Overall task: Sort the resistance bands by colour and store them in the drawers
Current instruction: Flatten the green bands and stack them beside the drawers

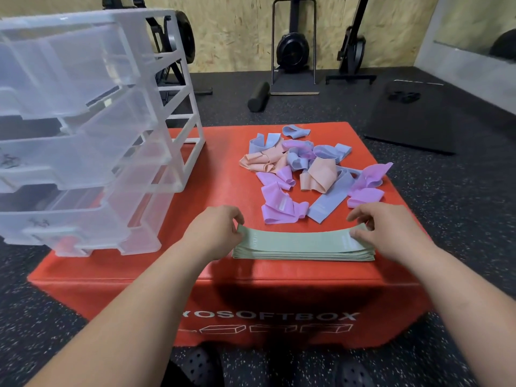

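A neat stack of several green resistance bands [301,245] lies flat near the front of the red soft box [251,291]. My left hand [216,230] pinches the stack's left end, and my right hand [374,227] pinches its right end. Behind the stack lies a loose pile of purple bands [280,209], blue bands [326,203] and peach bands [318,175], mixed together. A clear plastic drawer unit [92,135] stands on the box's left side with its drawers pulled partly out toward me.
Black speckled rubber floor surrounds the box. A black foam roller [258,100], a black mat [421,118] and gym machines [293,48] stand at the back against a wooden wall. My dark shoes [201,364] show below the box.
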A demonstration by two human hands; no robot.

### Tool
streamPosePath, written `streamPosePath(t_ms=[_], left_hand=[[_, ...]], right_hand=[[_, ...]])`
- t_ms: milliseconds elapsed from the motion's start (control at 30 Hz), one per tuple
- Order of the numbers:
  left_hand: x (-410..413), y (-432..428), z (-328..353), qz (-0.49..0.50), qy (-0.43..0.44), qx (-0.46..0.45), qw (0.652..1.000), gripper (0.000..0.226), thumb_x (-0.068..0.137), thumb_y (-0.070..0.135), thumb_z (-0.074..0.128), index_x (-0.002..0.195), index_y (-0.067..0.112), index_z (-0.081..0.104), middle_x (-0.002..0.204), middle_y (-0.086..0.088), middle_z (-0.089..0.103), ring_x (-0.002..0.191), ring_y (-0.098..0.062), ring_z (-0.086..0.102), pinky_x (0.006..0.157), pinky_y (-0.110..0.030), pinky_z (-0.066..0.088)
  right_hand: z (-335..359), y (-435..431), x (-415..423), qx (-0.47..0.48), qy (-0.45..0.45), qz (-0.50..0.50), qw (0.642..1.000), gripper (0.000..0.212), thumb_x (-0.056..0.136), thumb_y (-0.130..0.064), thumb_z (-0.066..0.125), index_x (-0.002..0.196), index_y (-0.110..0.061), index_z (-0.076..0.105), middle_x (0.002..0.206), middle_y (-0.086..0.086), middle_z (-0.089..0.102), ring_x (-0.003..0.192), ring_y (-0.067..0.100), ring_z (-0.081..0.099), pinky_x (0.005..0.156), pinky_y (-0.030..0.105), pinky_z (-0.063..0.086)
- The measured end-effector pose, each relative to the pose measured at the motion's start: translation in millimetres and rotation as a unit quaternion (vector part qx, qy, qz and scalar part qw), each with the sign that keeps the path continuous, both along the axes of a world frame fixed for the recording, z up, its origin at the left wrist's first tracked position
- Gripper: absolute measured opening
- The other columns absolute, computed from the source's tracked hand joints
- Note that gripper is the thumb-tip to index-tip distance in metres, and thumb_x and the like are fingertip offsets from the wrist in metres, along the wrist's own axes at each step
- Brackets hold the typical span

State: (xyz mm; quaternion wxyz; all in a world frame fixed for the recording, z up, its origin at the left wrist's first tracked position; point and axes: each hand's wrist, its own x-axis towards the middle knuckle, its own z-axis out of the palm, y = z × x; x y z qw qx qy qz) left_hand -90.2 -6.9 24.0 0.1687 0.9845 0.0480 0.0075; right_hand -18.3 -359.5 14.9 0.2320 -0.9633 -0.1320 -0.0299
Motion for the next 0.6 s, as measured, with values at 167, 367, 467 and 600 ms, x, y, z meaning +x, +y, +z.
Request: streamPosePath(t_ms=[167,367,467,600], left_hand=[[5.5,0.2,0.1,-0.028,0.028,0.038,0.998,0.025,0.089,0.031,0.065,0.114,0.031,0.07,0.096,0.007,0.067,0.084,-0.019,0.07,0.08,-0.04,0.059],[11.2,12.6,-7.4,-0.101,0.02,0.016,0.995,0.041,0.093,0.038,0.07,0.132,0.028,0.065,0.128,0.005,0.058,0.117,-0.019,0.061,0.1,-0.035,0.049],[10.4,12.5,-7.9,-0.166,0.048,0.023,0.985,0.068,0.084,0.048,0.082,0.144,0.027,0.058,0.139,0.009,0.059,0.124,-0.015,0.058,0.103,-0.031,0.045],[9.6,6.0,-10.1,-0.185,0.056,0.053,0.98,0.073,0.078,0.043,0.087,0.144,0.026,0.06,0.132,0.008,0.065,0.117,-0.018,0.061,0.097,-0.034,0.049]], right_hand=[[-5.9,-1.2,6.0,-0.044,0.013,0.013,0.999,0.028,0.075,-0.019,0.085,0.101,-0.026,0.08,0.075,-0.009,0.07,0.07,0.013,0.063,0.072,0.033,0.051],[1.2,-9.6,7.3,-0.125,0.018,0.067,0.99,0.043,0.079,-0.045,0.086,0.119,-0.036,0.073,0.127,-0.009,0.069,0.11,0.016,0.062,0.09,0.031,0.046],[4.2,-14.3,3.3,-0.148,0.066,0.119,0.98,0.069,0.073,-0.049,0.089,0.136,-0.039,0.062,0.14,-0.016,0.06,0.126,0.014,0.058,0.105,0.033,0.045],[-0.9,-14.8,-0.3,-0.167,0.078,0.14,0.973,0.076,0.072,-0.04,0.092,0.14,-0.036,0.059,0.141,-0.017,0.061,0.13,0.011,0.057,0.108,0.029,0.043]])
